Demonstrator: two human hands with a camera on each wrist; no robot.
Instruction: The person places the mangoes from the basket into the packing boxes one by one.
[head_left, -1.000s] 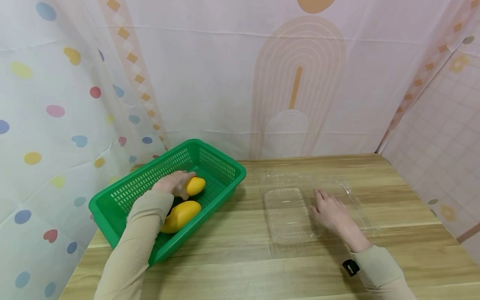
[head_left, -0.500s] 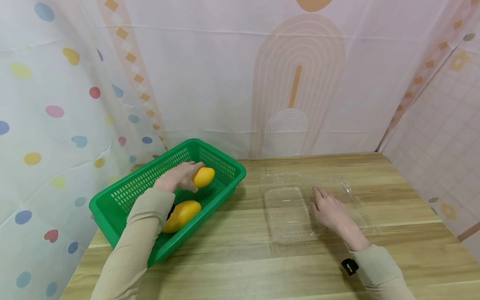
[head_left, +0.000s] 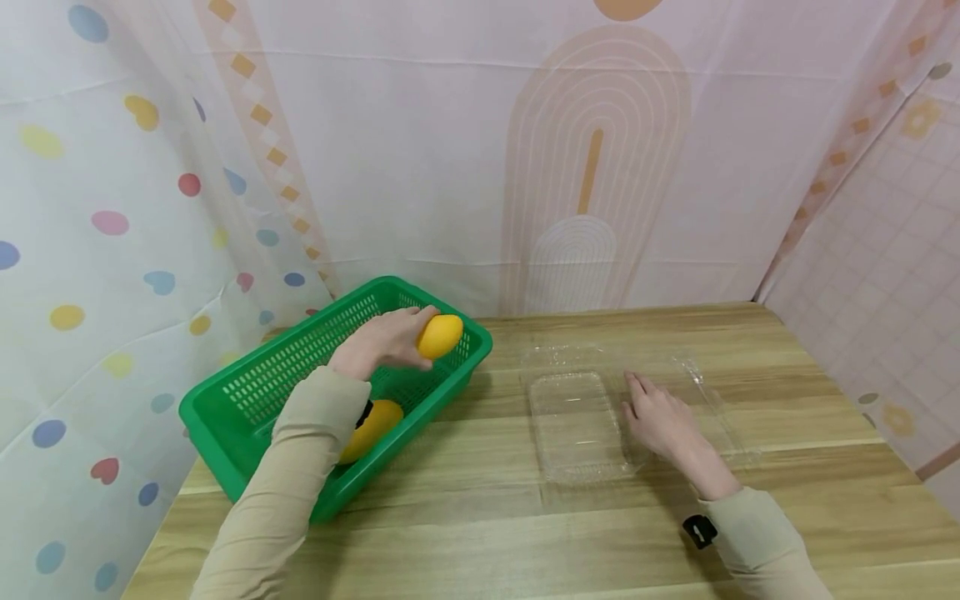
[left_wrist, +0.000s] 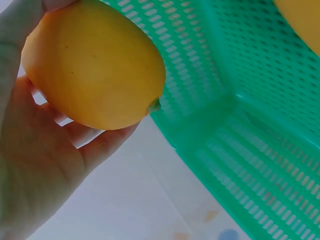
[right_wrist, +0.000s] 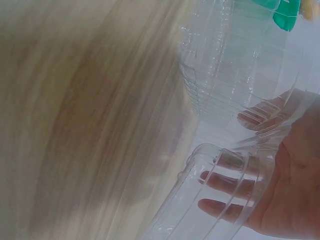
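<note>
Left hand (head_left: pixel 378 342) has its fingers wrapped round a mango (head_left: pixel 440 335), held up over the far rim of the green basket (head_left: pixel 225 408), while the right hand (head_left: pixel 660 421) lies flat, fingers straight, on the open clear box (head_left: pixel 577 425) well right of the basket. Inside the basket, one more mango (head_left: pixel 371 427); the box looks bare. Basket and box sit on a wooden table (head_left: pixel 480 517), patterned cloth walls behind.

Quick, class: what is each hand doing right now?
Left hand: closed round a yellow mango, held above the green basket.
Right hand: open, fingers straight, resting on the clear plastic container.
</note>
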